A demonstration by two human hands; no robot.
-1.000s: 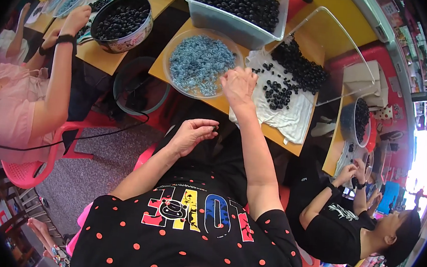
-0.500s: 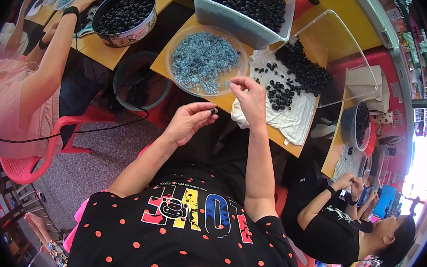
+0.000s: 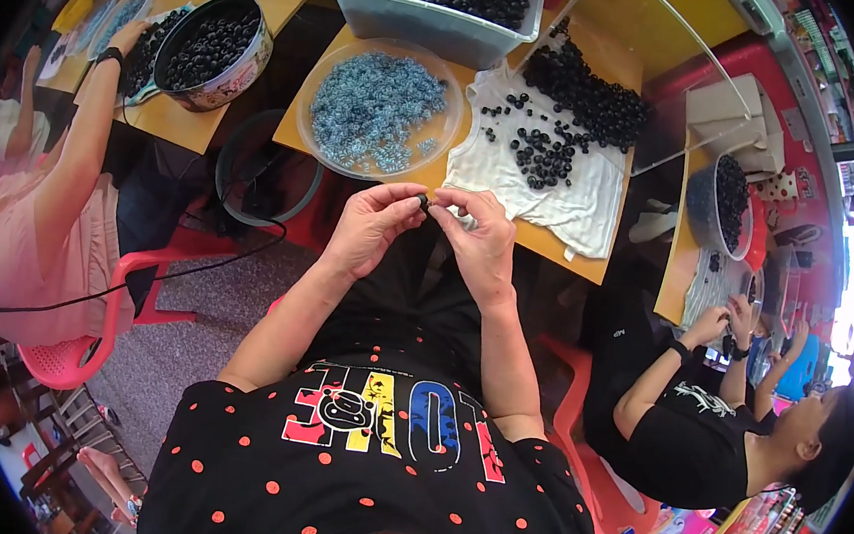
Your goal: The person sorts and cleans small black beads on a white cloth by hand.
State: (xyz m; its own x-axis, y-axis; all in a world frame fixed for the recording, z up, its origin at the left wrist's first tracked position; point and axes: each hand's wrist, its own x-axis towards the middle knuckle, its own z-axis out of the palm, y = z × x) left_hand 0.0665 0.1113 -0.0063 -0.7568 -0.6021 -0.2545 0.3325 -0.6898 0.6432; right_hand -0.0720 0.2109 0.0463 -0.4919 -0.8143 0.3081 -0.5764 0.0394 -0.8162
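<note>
My left hand (image 3: 370,224) and my right hand (image 3: 479,239) meet above my lap, fingertips pinching one small black round piece (image 3: 422,201) between them. Just beyond them a white cloth (image 3: 572,203) lies on the yellow table (image 3: 656,29), strewn with a heap of the same black pieces (image 3: 570,108). Left of the cloth sits a clear round dish (image 3: 310,127) filled with small blue-grey pieces (image 3: 374,107).
A clear tub (image 3: 436,22) of black pieces stands at the back. A person in pink (image 3: 60,208) on a red chair at left reaches toward a round bowl (image 3: 204,99) of black pieces. Another person in black (image 3: 695,429) works at right beside a bucket (image 3: 718,205).
My right hand drew back from the cloth with a black piece and my left hand rose from my lap; the two hands now meet on the piece.
</note>
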